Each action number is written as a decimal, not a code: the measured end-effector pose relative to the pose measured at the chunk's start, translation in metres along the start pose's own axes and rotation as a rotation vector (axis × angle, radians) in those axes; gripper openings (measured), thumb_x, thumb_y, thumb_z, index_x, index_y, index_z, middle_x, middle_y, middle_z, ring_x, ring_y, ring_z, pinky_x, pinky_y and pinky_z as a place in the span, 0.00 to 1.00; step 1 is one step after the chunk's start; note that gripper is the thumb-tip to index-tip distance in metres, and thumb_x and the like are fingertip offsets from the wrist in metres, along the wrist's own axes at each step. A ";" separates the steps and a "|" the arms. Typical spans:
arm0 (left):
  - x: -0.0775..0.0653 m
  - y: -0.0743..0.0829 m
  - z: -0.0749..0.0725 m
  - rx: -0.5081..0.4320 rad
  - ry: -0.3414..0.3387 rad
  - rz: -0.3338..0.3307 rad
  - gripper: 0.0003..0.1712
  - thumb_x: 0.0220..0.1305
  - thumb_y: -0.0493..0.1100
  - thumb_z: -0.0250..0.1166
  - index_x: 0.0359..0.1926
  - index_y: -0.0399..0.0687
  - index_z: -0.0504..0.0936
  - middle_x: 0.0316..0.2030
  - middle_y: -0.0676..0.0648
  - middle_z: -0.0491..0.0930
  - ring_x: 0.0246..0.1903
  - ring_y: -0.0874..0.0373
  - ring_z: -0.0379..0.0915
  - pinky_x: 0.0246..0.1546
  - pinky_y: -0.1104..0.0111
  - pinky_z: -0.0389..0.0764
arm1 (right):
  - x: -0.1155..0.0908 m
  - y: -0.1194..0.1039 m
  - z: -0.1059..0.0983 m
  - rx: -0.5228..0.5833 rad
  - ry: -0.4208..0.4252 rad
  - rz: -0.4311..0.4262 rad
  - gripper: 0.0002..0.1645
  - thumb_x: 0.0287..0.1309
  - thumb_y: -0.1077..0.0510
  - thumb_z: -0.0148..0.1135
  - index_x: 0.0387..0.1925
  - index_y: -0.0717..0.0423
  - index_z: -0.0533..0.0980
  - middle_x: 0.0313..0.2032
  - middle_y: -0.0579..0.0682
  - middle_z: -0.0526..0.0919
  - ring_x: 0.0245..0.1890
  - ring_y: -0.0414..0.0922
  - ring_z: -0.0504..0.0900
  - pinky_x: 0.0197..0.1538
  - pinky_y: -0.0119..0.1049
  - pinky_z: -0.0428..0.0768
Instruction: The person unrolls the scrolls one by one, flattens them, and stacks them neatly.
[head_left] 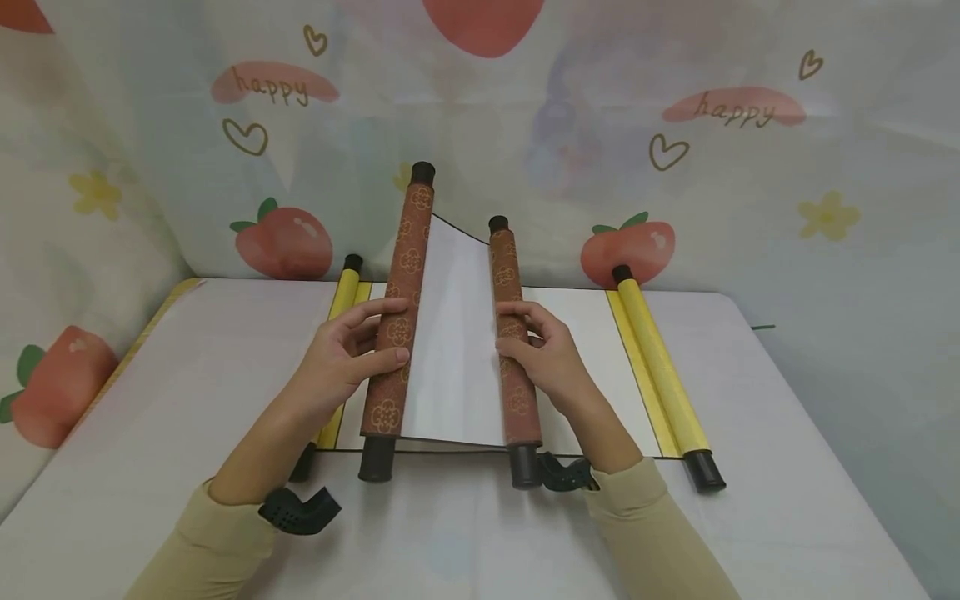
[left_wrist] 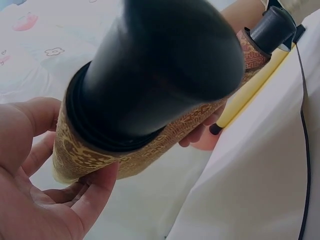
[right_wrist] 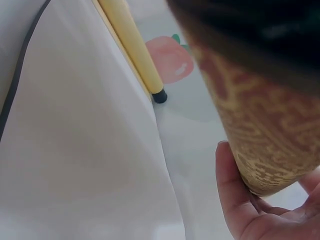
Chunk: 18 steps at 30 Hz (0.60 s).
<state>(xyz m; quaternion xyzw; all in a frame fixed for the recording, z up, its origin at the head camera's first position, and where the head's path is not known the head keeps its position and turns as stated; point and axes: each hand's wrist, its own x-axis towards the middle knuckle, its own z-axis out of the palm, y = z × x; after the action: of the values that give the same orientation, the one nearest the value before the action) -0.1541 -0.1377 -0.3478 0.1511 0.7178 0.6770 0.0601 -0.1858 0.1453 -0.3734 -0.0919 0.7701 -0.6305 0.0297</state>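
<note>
A brown-red scroll with gold flower patterns is held up, partly unrolled, its white paper [head_left: 453,342] stretched between two rollers. My left hand [head_left: 337,358] grips the left roller [head_left: 411,242], thumb in front. On the other side, my right hand [head_left: 547,354] holds the right roller [head_left: 519,408] between thumb and fingers. A black end knob [left_wrist: 160,75] fills much of the left wrist view. In the right wrist view the patterned roller [right_wrist: 270,135] rests against the fingers [right_wrist: 232,187]. Beneath lies a second scroll, unrolled, with a yellow right roller [head_left: 663,367]; the raised scroll hides its middle.
The yellow scroll's left roller [head_left: 345,293] lies partly behind my left hand. A white cloth covers the table [head_left: 795,467]. Behind it hangs a printed backdrop [head_left: 480,117] with peaches and hearts. Black curved devices [head_left: 300,510] sit at the wrists.
</note>
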 end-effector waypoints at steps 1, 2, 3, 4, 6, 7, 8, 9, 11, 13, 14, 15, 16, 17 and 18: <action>0.000 0.000 0.000 -0.003 0.001 -0.001 0.33 0.64 0.35 0.68 0.68 0.51 0.70 0.65 0.43 0.71 0.57 0.47 0.73 0.47 0.63 0.83 | 0.000 0.000 0.000 -0.003 0.002 -0.003 0.28 0.62 0.63 0.63 0.63 0.50 0.74 0.62 0.52 0.73 0.51 0.50 0.77 0.46 0.40 0.81; 0.000 0.000 -0.001 -0.006 0.001 -0.001 0.33 0.64 0.35 0.68 0.68 0.51 0.70 0.64 0.42 0.71 0.57 0.47 0.73 0.47 0.63 0.83 | 0.001 0.000 0.001 -0.005 0.003 -0.005 0.27 0.62 0.63 0.63 0.63 0.50 0.74 0.62 0.52 0.73 0.51 0.50 0.77 0.46 0.40 0.81; 0.000 0.000 -0.002 -0.005 0.002 0.000 0.33 0.64 0.35 0.68 0.68 0.52 0.70 0.64 0.42 0.71 0.57 0.47 0.73 0.47 0.63 0.83 | 0.001 0.000 0.001 -0.005 0.002 -0.004 0.27 0.62 0.63 0.63 0.63 0.50 0.74 0.62 0.52 0.73 0.52 0.50 0.77 0.47 0.40 0.80; -0.001 0.000 -0.002 -0.005 0.000 0.000 0.33 0.64 0.36 0.68 0.69 0.52 0.70 0.65 0.43 0.71 0.57 0.48 0.73 0.47 0.63 0.83 | 0.001 0.000 0.001 -0.002 0.001 0.001 0.28 0.62 0.63 0.63 0.63 0.49 0.74 0.62 0.52 0.73 0.52 0.51 0.77 0.47 0.41 0.81; -0.001 0.001 -0.002 -0.011 -0.003 0.000 0.33 0.64 0.36 0.68 0.69 0.52 0.70 0.65 0.43 0.71 0.57 0.48 0.73 0.48 0.63 0.83 | 0.000 0.000 0.001 0.000 -0.005 0.009 0.28 0.61 0.63 0.64 0.63 0.49 0.73 0.62 0.52 0.73 0.52 0.51 0.78 0.46 0.42 0.81; -0.001 0.001 -0.002 -0.011 -0.004 -0.001 0.33 0.64 0.36 0.68 0.69 0.52 0.70 0.65 0.43 0.71 0.57 0.48 0.73 0.48 0.63 0.82 | 0.000 0.000 0.001 -0.002 -0.006 0.010 0.28 0.61 0.63 0.65 0.63 0.49 0.73 0.62 0.53 0.72 0.52 0.52 0.78 0.47 0.42 0.81; -0.002 0.002 -0.003 -0.007 -0.003 -0.004 0.33 0.64 0.36 0.68 0.69 0.53 0.70 0.64 0.44 0.71 0.57 0.48 0.74 0.48 0.63 0.82 | 0.001 0.000 0.001 -0.007 -0.007 0.008 0.29 0.61 0.63 0.65 0.64 0.48 0.73 0.62 0.52 0.72 0.53 0.51 0.77 0.47 0.42 0.81; -0.002 0.002 -0.003 -0.005 -0.002 -0.006 0.33 0.64 0.37 0.68 0.69 0.53 0.70 0.64 0.44 0.71 0.57 0.48 0.74 0.48 0.63 0.82 | 0.001 0.000 0.001 -0.009 -0.006 0.008 0.29 0.61 0.63 0.65 0.64 0.48 0.73 0.62 0.53 0.72 0.53 0.51 0.77 0.47 0.42 0.81; -0.002 0.003 -0.004 -0.004 -0.002 -0.010 0.33 0.64 0.37 0.68 0.69 0.54 0.70 0.64 0.44 0.72 0.57 0.49 0.74 0.48 0.63 0.82 | 0.001 0.000 0.000 -0.015 0.000 0.005 0.29 0.61 0.63 0.64 0.64 0.48 0.73 0.62 0.52 0.72 0.53 0.51 0.78 0.47 0.42 0.81; -0.003 0.003 -0.005 -0.004 -0.004 -0.011 0.33 0.65 0.38 0.68 0.69 0.55 0.70 0.63 0.44 0.73 0.57 0.49 0.75 0.48 0.63 0.82 | 0.001 0.000 0.000 -0.014 0.005 0.001 0.29 0.61 0.64 0.64 0.64 0.48 0.73 0.62 0.53 0.72 0.52 0.52 0.78 0.47 0.41 0.81; -0.003 0.003 -0.005 -0.005 -0.004 -0.009 0.33 0.64 0.38 0.68 0.69 0.55 0.70 0.63 0.43 0.73 0.57 0.49 0.75 0.48 0.63 0.82 | 0.001 0.000 0.000 -0.011 0.004 0.000 0.29 0.61 0.64 0.63 0.64 0.48 0.73 0.62 0.53 0.72 0.52 0.52 0.78 0.46 0.41 0.81; -0.002 0.003 -0.005 -0.007 -0.004 -0.007 0.33 0.64 0.38 0.68 0.69 0.55 0.71 0.63 0.43 0.73 0.57 0.49 0.75 0.48 0.63 0.83 | 0.001 0.000 -0.001 -0.005 0.002 0.004 0.29 0.61 0.64 0.64 0.64 0.48 0.72 0.61 0.54 0.72 0.51 0.52 0.78 0.46 0.41 0.82; -0.002 0.003 -0.005 -0.009 -0.005 -0.007 0.33 0.64 0.37 0.68 0.69 0.55 0.71 0.63 0.43 0.73 0.57 0.49 0.75 0.47 0.63 0.83 | 0.000 0.000 -0.001 -0.004 -0.002 0.010 0.30 0.61 0.63 0.64 0.64 0.48 0.72 0.62 0.54 0.72 0.51 0.52 0.78 0.46 0.40 0.82; -0.002 0.002 -0.004 -0.011 -0.008 -0.008 0.33 0.64 0.37 0.68 0.69 0.54 0.70 0.63 0.43 0.72 0.57 0.49 0.75 0.47 0.63 0.83 | 0.000 0.001 -0.001 -0.002 -0.007 0.013 0.30 0.61 0.63 0.65 0.64 0.48 0.72 0.62 0.54 0.72 0.51 0.52 0.78 0.45 0.40 0.82; -0.002 0.002 -0.004 -0.011 -0.011 -0.008 0.33 0.64 0.37 0.68 0.69 0.54 0.70 0.64 0.43 0.72 0.57 0.49 0.74 0.48 0.63 0.82 | -0.001 0.002 -0.001 -0.003 -0.013 0.017 0.31 0.61 0.62 0.65 0.65 0.47 0.72 0.62 0.54 0.72 0.51 0.52 0.78 0.45 0.40 0.82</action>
<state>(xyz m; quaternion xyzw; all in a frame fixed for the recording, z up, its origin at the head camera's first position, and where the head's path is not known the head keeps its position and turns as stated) -0.1533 -0.1421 -0.3460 0.1516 0.7144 0.6797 0.0674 -0.1848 0.1472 -0.3747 -0.0894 0.7715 -0.6287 0.0400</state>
